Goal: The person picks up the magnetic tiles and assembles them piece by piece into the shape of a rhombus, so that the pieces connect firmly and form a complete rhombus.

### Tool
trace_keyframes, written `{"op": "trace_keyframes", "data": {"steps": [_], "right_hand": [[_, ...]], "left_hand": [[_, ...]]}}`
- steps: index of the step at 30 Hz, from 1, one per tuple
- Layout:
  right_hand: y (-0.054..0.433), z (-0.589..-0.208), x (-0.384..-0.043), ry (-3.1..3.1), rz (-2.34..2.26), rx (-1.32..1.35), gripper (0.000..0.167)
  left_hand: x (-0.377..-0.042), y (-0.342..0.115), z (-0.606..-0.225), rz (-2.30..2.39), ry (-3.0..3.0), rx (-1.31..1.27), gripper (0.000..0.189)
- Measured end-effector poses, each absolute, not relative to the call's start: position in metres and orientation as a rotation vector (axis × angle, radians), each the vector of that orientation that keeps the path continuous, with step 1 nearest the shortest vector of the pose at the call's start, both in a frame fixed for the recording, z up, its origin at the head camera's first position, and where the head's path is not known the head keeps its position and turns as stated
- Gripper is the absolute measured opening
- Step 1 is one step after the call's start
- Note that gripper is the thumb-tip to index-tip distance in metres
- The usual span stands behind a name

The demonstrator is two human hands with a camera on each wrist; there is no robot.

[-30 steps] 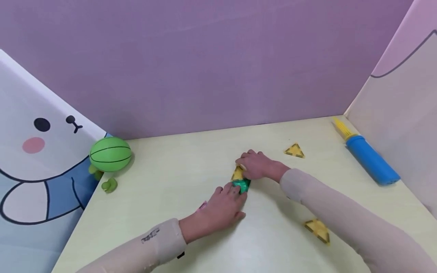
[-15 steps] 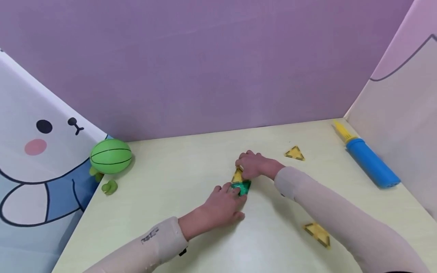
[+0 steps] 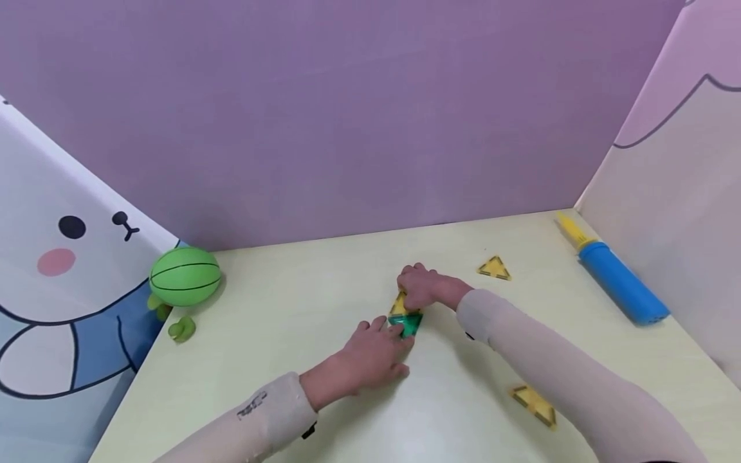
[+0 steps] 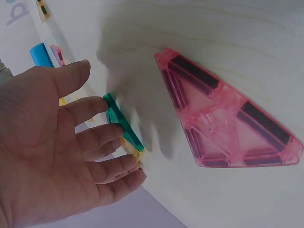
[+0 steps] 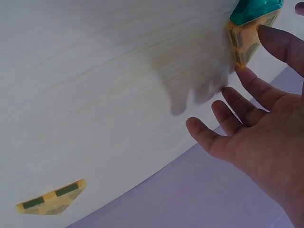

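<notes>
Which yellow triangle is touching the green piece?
The yellow triangle pinched by the right hand. It meets the green piece; the back triangle and front triangle lie apart.

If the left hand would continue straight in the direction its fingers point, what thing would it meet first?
Most likely the green tile, which the left hand seems to touch; just beyond it are the yellow tile and right hand.
</notes>
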State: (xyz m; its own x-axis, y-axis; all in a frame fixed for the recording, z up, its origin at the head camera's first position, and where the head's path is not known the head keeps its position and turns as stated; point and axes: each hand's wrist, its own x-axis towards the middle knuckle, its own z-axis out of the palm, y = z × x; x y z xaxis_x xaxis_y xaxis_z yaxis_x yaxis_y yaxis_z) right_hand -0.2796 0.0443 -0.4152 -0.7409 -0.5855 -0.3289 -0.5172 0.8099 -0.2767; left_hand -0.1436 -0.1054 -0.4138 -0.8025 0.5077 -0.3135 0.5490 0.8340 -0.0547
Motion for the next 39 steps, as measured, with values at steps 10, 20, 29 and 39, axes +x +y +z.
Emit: {"op": "trace_keyframes", "data": {"steps": [10, 20, 29, 39], "right_hand": [[0.046, -0.414, -0.272, 2.645, -0.322, -0.881, 0.038], [0.056, -0.414, -0.267, 2.576, -0.589, -0.830, 0.039], [0.061, -0.415, -0.263, 2.570, -0.609, -0.923, 0.026], [0.064, -0.419, -0.250, 2.730, -0.487, -1.196, 0.011]], "left_hand": [[-0.143, -0.112, -0.416, -0.160, 2.702, 0.779, 0.059], [-0.145, -0.116, -0.418, -0.185, 2.680, 0.803, 0.060], [-0.146, -0.115, -0.418, -0.191, 2.674, 0.827, 0.061], [-0.148, -0.114, -0.413, -0.173, 2.703, 0.803, 0.061]]}}
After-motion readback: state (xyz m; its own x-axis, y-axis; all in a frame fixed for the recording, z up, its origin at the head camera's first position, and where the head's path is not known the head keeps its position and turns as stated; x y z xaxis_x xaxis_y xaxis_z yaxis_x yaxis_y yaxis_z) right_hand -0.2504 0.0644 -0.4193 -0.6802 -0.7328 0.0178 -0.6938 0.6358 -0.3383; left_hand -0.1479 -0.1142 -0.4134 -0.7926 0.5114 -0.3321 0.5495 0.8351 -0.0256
